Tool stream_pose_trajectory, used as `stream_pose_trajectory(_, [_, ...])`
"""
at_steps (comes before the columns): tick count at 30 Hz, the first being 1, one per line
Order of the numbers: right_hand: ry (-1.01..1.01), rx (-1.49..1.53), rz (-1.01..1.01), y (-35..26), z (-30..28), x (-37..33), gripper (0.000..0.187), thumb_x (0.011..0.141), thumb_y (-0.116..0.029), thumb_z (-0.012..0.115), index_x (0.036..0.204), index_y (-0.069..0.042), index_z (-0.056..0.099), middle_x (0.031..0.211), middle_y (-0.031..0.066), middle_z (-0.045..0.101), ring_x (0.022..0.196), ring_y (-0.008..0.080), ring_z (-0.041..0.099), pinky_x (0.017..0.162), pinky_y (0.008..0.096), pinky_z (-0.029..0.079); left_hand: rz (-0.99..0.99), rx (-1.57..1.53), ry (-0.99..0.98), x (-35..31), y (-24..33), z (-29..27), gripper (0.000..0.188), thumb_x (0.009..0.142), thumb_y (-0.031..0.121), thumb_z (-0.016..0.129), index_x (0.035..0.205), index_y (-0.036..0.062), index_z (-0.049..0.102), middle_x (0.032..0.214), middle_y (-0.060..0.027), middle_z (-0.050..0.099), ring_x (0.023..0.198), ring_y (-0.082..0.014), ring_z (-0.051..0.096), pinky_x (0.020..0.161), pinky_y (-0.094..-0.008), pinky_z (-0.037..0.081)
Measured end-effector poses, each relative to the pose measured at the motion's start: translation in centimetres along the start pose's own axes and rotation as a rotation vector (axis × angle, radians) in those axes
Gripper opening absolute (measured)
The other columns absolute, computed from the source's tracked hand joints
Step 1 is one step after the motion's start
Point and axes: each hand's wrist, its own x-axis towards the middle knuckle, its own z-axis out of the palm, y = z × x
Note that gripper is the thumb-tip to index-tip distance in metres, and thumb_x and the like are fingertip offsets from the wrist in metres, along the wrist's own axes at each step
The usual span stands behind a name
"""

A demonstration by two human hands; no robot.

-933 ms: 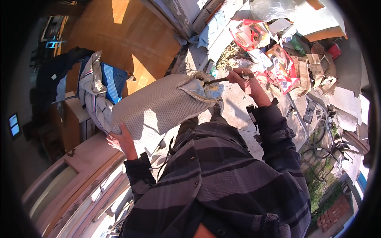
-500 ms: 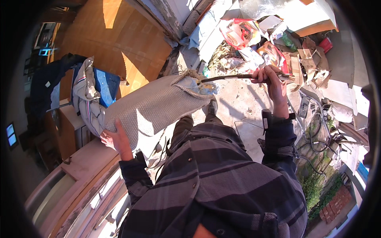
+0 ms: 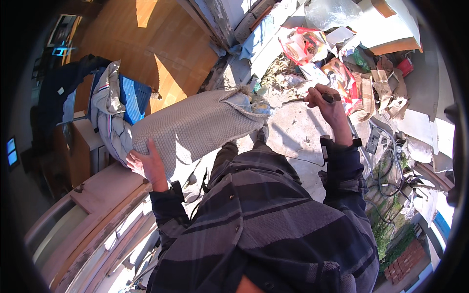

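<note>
My left hand point(image 3: 145, 165) grips the near left end of a long grey cushion point(image 3: 190, 127) with a quilted, dimpled cover. The cushion slants up to the right across my front. At its far right end the cover is torn or opened, with frayed edges and pale blue and yellowish filling point(image 3: 242, 101) showing. My right hand point(image 3: 326, 105), apart from that end, is closed round a dark, thin stick-like tool point(image 3: 293, 100) with a brown end. The tool's thin part points left toward the opening; its exact kind cannot be made out.
At the far left, a pale garment point(image 3: 110, 102) and a blue slatted piece point(image 3: 134, 100) lie by a wooden cabinet point(image 3: 83, 141). Bags point(image 3: 305, 46), torn cardboard point(image 3: 383, 83) and rubble heap up at the far right. Cables point(image 3: 391, 171) tangle at the right, and window-frame-like boards point(image 3: 97, 215) lie lower left.
My right hand has turned, and the tool now shows shorter, out of the cushion's open end where it reached before. The cushion has shifted slightly; my left hand stays on it.
</note>
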Motion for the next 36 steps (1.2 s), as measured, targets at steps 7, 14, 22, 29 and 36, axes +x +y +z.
stream_pose_trajectory(7, [0.011,0.401,-0.114,-0.9,0.3,-0.1,0.031,0.099,-0.021,0.049,0.076,0.000,0.056,0.073,0.0107,0.062,0.074,0.0165,0.064,0.070,0.0307,0.056,0.014,-0.026,0.055,0.3,0.3,-0.2,0.076,0.083,0.059,0.059,0.118,-0.0072,0.049,0.118,-0.0217,0.049,0.115,-0.0397,0.042,0.099,-0.0524,0.032])
stream_pose_trajectory(14, [-0.150,0.250,0.077,5.5,9.3,3.5,0.030,0.097,-0.021,0.055,0.076,0.000,0.056,0.075,0.0089,0.063,0.073,0.0151,0.063,0.071,0.0270,0.053,0.064,-0.013,0.106,0.3,0.1,0.0,0.071,0.082,0.058,0.062,0.109,-0.0069,0.051,0.111,-0.0215,0.051,0.111,-0.0397,0.044,0.097,-0.0532,0.034])
stream_pose_trajectory(22, [0.059,-0.258,-0.113,2.3,-4.5,2.0,0.032,0.098,-0.025,0.053,0.079,0.000,0.059,0.071,0.0076,0.061,0.071,0.0148,0.063,0.070,0.0303,0.057,-0.014,-0.016,0.001,0.0,0.1,-0.4,0.074,0.082,0.056,0.063,0.116,-0.0077,0.049,0.119,-0.0231,0.050,0.116,-0.0394,0.042,0.099,-0.0524,0.032])
stream_pose_trajectory(29, [-0.032,0.394,-0.050,1.5,3.6,1.7,0.033,0.099,-0.022,0.050,0.075,-0.001,0.054,0.072,0.0072,0.058,0.076,0.0160,0.062,0.072,0.0309,0.056,0.067,-0.029,0.109,0.1,-0.3,0.1,0.072,0.084,0.058,0.059,0.113,-0.0070,0.052,0.116,-0.0218,0.051,0.112,-0.0390,0.044,0.098,-0.0509,0.034])
stream_pose_trajectory(36, [0.045,0.260,0.050,6.5,4.9,2.3,0.031,0.097,-0.021,0.055,0.075,0.001,0.057,0.076,0.0080,0.063,0.072,0.0135,0.063,0.069,0.0258,0.053,0.034,-0.026,0.078,-0.2,-0.5,-0.1,0.073,0.084,0.060,0.058,0.113,-0.0068,0.053,0.116,-0.0221,0.051,0.111,-0.0387,0.045,0.097,-0.0501,0.035])
